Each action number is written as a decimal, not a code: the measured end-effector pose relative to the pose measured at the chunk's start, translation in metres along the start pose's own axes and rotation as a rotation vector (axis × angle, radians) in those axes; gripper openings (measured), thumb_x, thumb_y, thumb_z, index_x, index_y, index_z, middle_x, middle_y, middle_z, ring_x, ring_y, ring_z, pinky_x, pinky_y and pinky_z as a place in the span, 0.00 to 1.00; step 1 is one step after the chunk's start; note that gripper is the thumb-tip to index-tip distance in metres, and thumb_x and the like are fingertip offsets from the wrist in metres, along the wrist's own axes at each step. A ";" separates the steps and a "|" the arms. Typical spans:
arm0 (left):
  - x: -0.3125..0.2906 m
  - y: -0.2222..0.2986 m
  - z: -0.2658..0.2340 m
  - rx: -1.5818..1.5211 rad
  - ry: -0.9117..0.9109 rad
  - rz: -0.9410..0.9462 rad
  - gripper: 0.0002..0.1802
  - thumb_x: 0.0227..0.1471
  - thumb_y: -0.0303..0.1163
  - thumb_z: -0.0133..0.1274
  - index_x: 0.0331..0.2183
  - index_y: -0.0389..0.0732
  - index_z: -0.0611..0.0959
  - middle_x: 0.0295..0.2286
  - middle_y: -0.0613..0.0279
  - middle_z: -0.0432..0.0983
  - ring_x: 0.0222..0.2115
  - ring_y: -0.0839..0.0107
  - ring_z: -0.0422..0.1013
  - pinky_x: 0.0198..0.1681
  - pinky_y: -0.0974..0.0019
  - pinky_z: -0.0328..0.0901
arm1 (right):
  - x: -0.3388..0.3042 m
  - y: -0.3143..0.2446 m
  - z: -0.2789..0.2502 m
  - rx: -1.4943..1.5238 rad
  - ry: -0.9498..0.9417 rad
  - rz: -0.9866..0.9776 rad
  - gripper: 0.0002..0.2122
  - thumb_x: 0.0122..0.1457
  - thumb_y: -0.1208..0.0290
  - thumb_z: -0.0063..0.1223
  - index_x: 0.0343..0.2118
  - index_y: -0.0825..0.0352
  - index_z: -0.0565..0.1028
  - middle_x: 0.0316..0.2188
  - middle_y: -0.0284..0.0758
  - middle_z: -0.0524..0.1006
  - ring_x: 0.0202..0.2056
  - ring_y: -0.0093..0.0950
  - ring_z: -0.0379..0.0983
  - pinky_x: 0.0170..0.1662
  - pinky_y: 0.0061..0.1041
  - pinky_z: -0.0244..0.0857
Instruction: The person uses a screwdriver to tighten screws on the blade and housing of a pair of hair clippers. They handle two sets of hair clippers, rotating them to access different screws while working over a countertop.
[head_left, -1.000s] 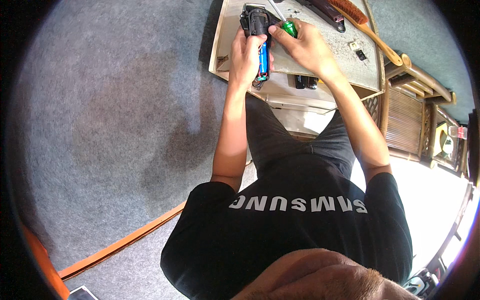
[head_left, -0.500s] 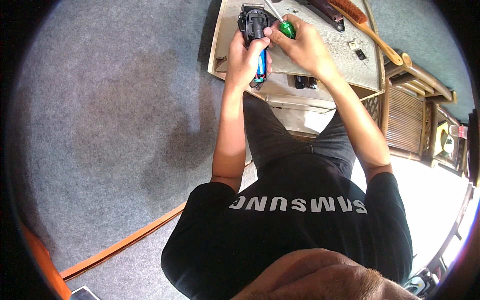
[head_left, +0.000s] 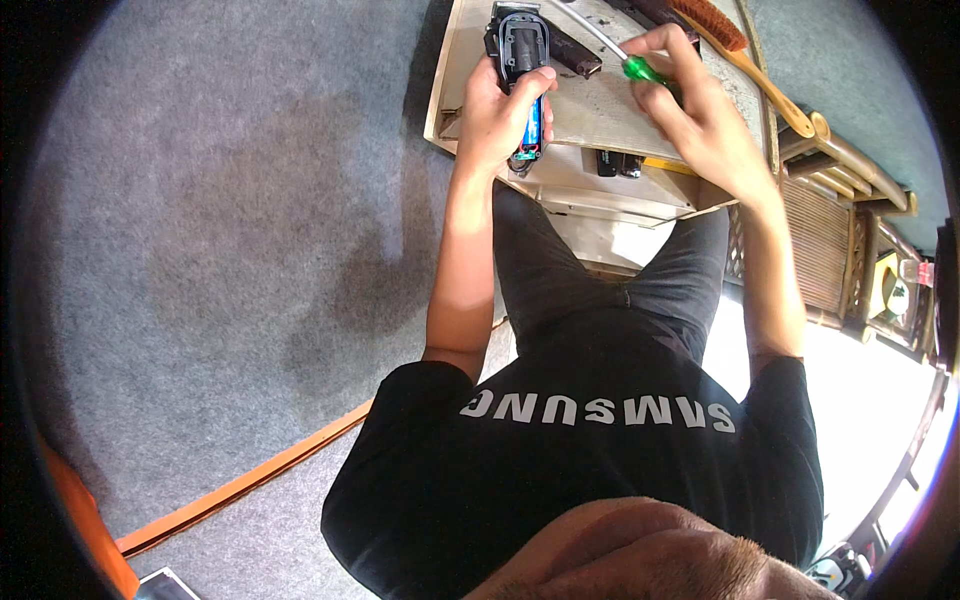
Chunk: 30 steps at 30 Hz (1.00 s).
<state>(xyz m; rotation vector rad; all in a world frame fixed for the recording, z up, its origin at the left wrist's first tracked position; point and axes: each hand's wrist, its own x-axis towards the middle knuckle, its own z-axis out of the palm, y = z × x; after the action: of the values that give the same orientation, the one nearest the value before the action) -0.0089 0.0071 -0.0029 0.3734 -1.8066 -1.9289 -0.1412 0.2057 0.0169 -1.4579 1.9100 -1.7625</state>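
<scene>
A hair clipper (head_left: 524,48) with its casing off is gripped in my left hand (head_left: 492,118), blade end pointing away from me. Its inside shows a blue cylindrical battery (head_left: 534,120), with red wires and a small green board at the near end. My left thumb lies across the clipper's middle. To the right, my right hand (head_left: 715,125) holds a screwdriver (head_left: 638,68) by its green handle, its shaft slanting up and left, apart from the clipper. A dark casing piece (head_left: 575,55) lies on the wooden tabletop (head_left: 590,112) between the two hands.
Beyond my right hand lie a brush (head_left: 712,22) with reddish bristles and a wooden handle, and another long dark piece (head_left: 650,12). Two small black items (head_left: 607,162) sit on the shelf under the tabletop. A bamboo chair (head_left: 820,235) stands at the right.
My right hand has moved away from the clipper to the right, carrying the screwdriver. The dark casing piece is now uncovered. My left hand has shifted slightly right with the clipper.
</scene>
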 end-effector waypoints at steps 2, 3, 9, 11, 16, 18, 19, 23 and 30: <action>-0.001 0.000 0.002 0.013 0.023 0.019 0.10 0.58 0.32 0.59 0.32 0.34 0.79 0.21 0.61 0.76 0.15 0.75 0.72 0.16 0.68 0.70 | -0.004 -0.011 -0.017 -0.205 0.013 -0.271 0.14 0.64 0.70 0.52 0.52 0.63 0.71 0.31 0.37 0.81 0.28 0.28 0.79 0.33 0.30 0.69; -0.003 -0.001 0.001 0.024 0.048 0.039 0.10 0.58 0.32 0.59 0.32 0.34 0.79 0.21 0.61 0.76 0.15 0.75 0.72 0.16 0.67 0.70 | -0.007 -0.031 -0.029 -0.319 -0.084 -0.168 0.14 0.62 0.71 0.55 0.50 0.62 0.74 0.33 0.37 0.82 0.30 0.32 0.80 0.35 0.32 0.71; -0.001 -0.001 0.004 0.039 0.064 0.023 0.10 0.58 0.32 0.57 0.30 0.35 0.79 0.21 0.61 0.76 0.15 0.74 0.72 0.16 0.67 0.69 | -0.016 -0.046 -0.047 -0.586 -0.117 -0.092 0.12 0.58 0.70 0.59 0.45 0.57 0.82 0.36 0.39 0.83 0.31 0.38 0.81 0.39 0.35 0.74; -0.001 0.001 0.006 0.046 0.065 0.024 0.10 0.58 0.32 0.57 0.30 0.35 0.79 0.21 0.61 0.76 0.15 0.74 0.72 0.16 0.67 0.69 | -0.015 -0.044 -0.047 -0.627 -0.105 -0.128 0.12 0.57 0.70 0.60 0.45 0.57 0.83 0.37 0.38 0.84 0.32 0.38 0.81 0.39 0.36 0.74; 0.000 -0.001 0.006 0.054 0.067 0.033 0.10 0.58 0.33 0.57 0.30 0.35 0.79 0.21 0.61 0.76 0.15 0.75 0.72 0.17 0.67 0.69 | -0.010 -0.042 -0.042 -0.629 -0.106 -0.170 0.12 0.56 0.70 0.60 0.44 0.58 0.83 0.37 0.38 0.84 0.32 0.39 0.82 0.40 0.36 0.75; 0.000 0.000 0.006 0.057 0.076 0.009 0.10 0.58 0.33 0.57 0.30 0.35 0.79 0.21 0.61 0.76 0.15 0.75 0.72 0.17 0.68 0.69 | -0.009 -0.043 -0.042 -0.623 -0.104 -0.181 0.12 0.56 0.71 0.60 0.44 0.58 0.83 0.37 0.38 0.84 0.33 0.39 0.82 0.40 0.36 0.75; 0.000 0.000 0.006 0.056 0.077 0.009 0.10 0.58 0.33 0.57 0.30 0.35 0.79 0.21 0.61 0.76 0.15 0.75 0.72 0.17 0.68 0.69 | -0.008 -0.044 -0.041 -0.622 -0.114 -0.151 0.13 0.55 0.71 0.60 0.44 0.58 0.83 0.37 0.38 0.84 0.33 0.39 0.82 0.40 0.36 0.75; -0.001 0.001 0.006 0.057 0.078 0.019 0.10 0.58 0.32 0.57 0.31 0.35 0.79 0.22 0.61 0.76 0.15 0.75 0.72 0.17 0.68 0.69 | -0.007 -0.043 -0.042 -0.627 -0.128 -0.150 0.13 0.55 0.71 0.61 0.44 0.59 0.83 0.37 0.38 0.85 0.36 0.38 0.83 0.43 0.36 0.76; -0.002 0.003 0.008 0.051 0.071 0.012 0.09 0.58 0.32 0.57 0.32 0.35 0.78 0.23 0.61 0.77 0.16 0.76 0.72 0.17 0.68 0.69 | -0.007 -0.042 -0.043 -0.618 -0.127 -0.162 0.13 0.55 0.71 0.61 0.44 0.59 0.83 0.37 0.38 0.84 0.36 0.37 0.83 0.42 0.36 0.76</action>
<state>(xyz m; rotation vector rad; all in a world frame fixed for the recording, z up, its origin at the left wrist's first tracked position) -0.0111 0.0149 0.0006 0.4420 -1.8104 -1.8413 -0.1446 0.2462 0.0610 -1.9008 2.4497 -1.1266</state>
